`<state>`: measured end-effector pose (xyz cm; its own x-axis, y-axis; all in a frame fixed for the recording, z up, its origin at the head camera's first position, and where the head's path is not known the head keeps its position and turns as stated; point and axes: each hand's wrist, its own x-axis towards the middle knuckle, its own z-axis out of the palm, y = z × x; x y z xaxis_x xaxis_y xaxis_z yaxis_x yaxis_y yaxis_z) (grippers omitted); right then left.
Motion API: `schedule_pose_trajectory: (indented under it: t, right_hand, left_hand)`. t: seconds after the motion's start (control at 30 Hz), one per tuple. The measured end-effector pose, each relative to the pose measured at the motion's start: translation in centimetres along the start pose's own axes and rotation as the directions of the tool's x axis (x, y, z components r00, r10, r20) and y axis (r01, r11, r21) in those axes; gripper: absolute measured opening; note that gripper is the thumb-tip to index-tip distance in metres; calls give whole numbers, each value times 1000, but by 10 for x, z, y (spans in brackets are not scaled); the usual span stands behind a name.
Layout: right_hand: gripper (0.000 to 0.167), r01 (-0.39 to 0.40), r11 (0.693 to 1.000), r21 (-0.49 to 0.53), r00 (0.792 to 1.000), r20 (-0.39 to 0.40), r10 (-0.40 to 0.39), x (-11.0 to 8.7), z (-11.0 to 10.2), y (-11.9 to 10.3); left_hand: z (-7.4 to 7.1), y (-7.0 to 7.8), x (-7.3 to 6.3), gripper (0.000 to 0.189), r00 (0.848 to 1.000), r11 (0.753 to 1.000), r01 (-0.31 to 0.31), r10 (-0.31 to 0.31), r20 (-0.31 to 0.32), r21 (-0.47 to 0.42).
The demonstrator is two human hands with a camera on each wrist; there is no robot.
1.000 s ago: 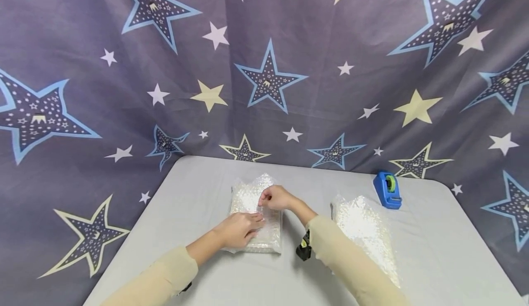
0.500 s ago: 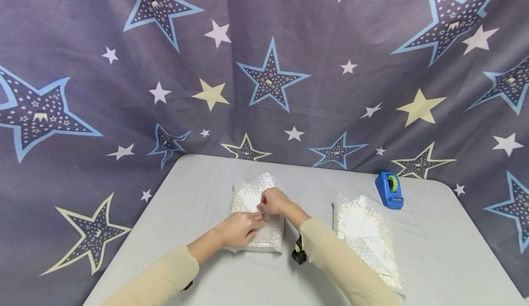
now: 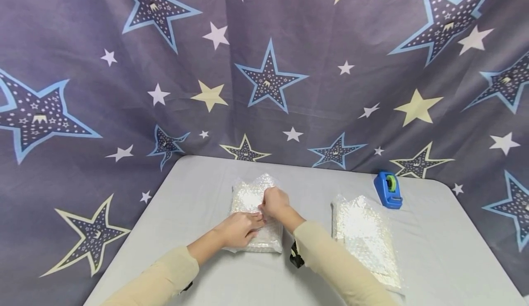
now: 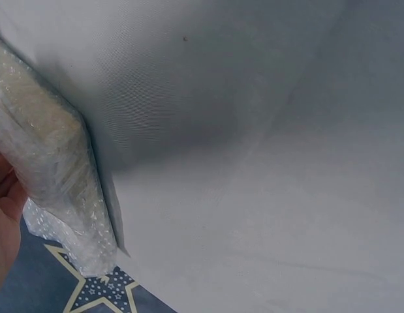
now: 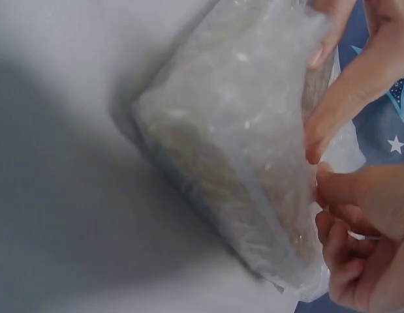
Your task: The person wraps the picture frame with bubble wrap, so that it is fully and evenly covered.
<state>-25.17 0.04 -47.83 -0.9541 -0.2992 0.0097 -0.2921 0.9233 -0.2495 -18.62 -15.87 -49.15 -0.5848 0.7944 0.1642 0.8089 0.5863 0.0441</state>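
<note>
A flat parcel in clear bubble wrap (image 3: 264, 242) lies left of centre on the table, its contents blurred by the wrap. My left hand (image 3: 239, 229) rests on its top from the left, fingers mostly straight and pressing the wrap. Close to those fingertips my right hand (image 3: 275, 203) has its fingers curled and pinches at the edge of the wrap's flap. In the right wrist view the right hand (image 5: 368, 235) shows thumb and fingertip at that edge; whether tape is between them cannot be made out. The left wrist view shows the parcel's side (image 4: 64, 163) and part of a hand.
To the right lies a second bubble-wrapped parcel (image 3: 365, 232), near my right sleeve (image 3: 334, 260). A blue tape dispenser (image 3: 388, 190) with a green roll stands at the table's back right. Behind the grey table (image 3: 206, 177) hangs a star-patterned curtain (image 3: 264, 30).
My right hand has shifted slightly towards me and turned, closing in beside the left fingertips. The right forearm has swung left. The left hand and both parcels stay in place.
</note>
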Motion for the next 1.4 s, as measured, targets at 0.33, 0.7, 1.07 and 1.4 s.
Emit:
schedule_pose_trajectory:
  t: [0.33,0.7,1.07,1.4]
  right_hand:
    - [58,-208,971,-114,977,-60,202,-1,-6,0]
    - [15,1,999,54,992,-123,6,-12,-25,9]
    - [22,462,885,-61,864,-193,-465,-44,-2,20]
    - [25,468,884,3,867,-198,-458,-47,12,30]
  left_hand:
    - [2,2,1,35,1000,1000,0,0,6,15]
    - [-2,1,-2,36,996,998,63,-62,69,-15]
    - [0,0,-1,35,998,999,32,-32,49,-5]
    - [-4,0,0,36,993,989,109,-102,65,-102]
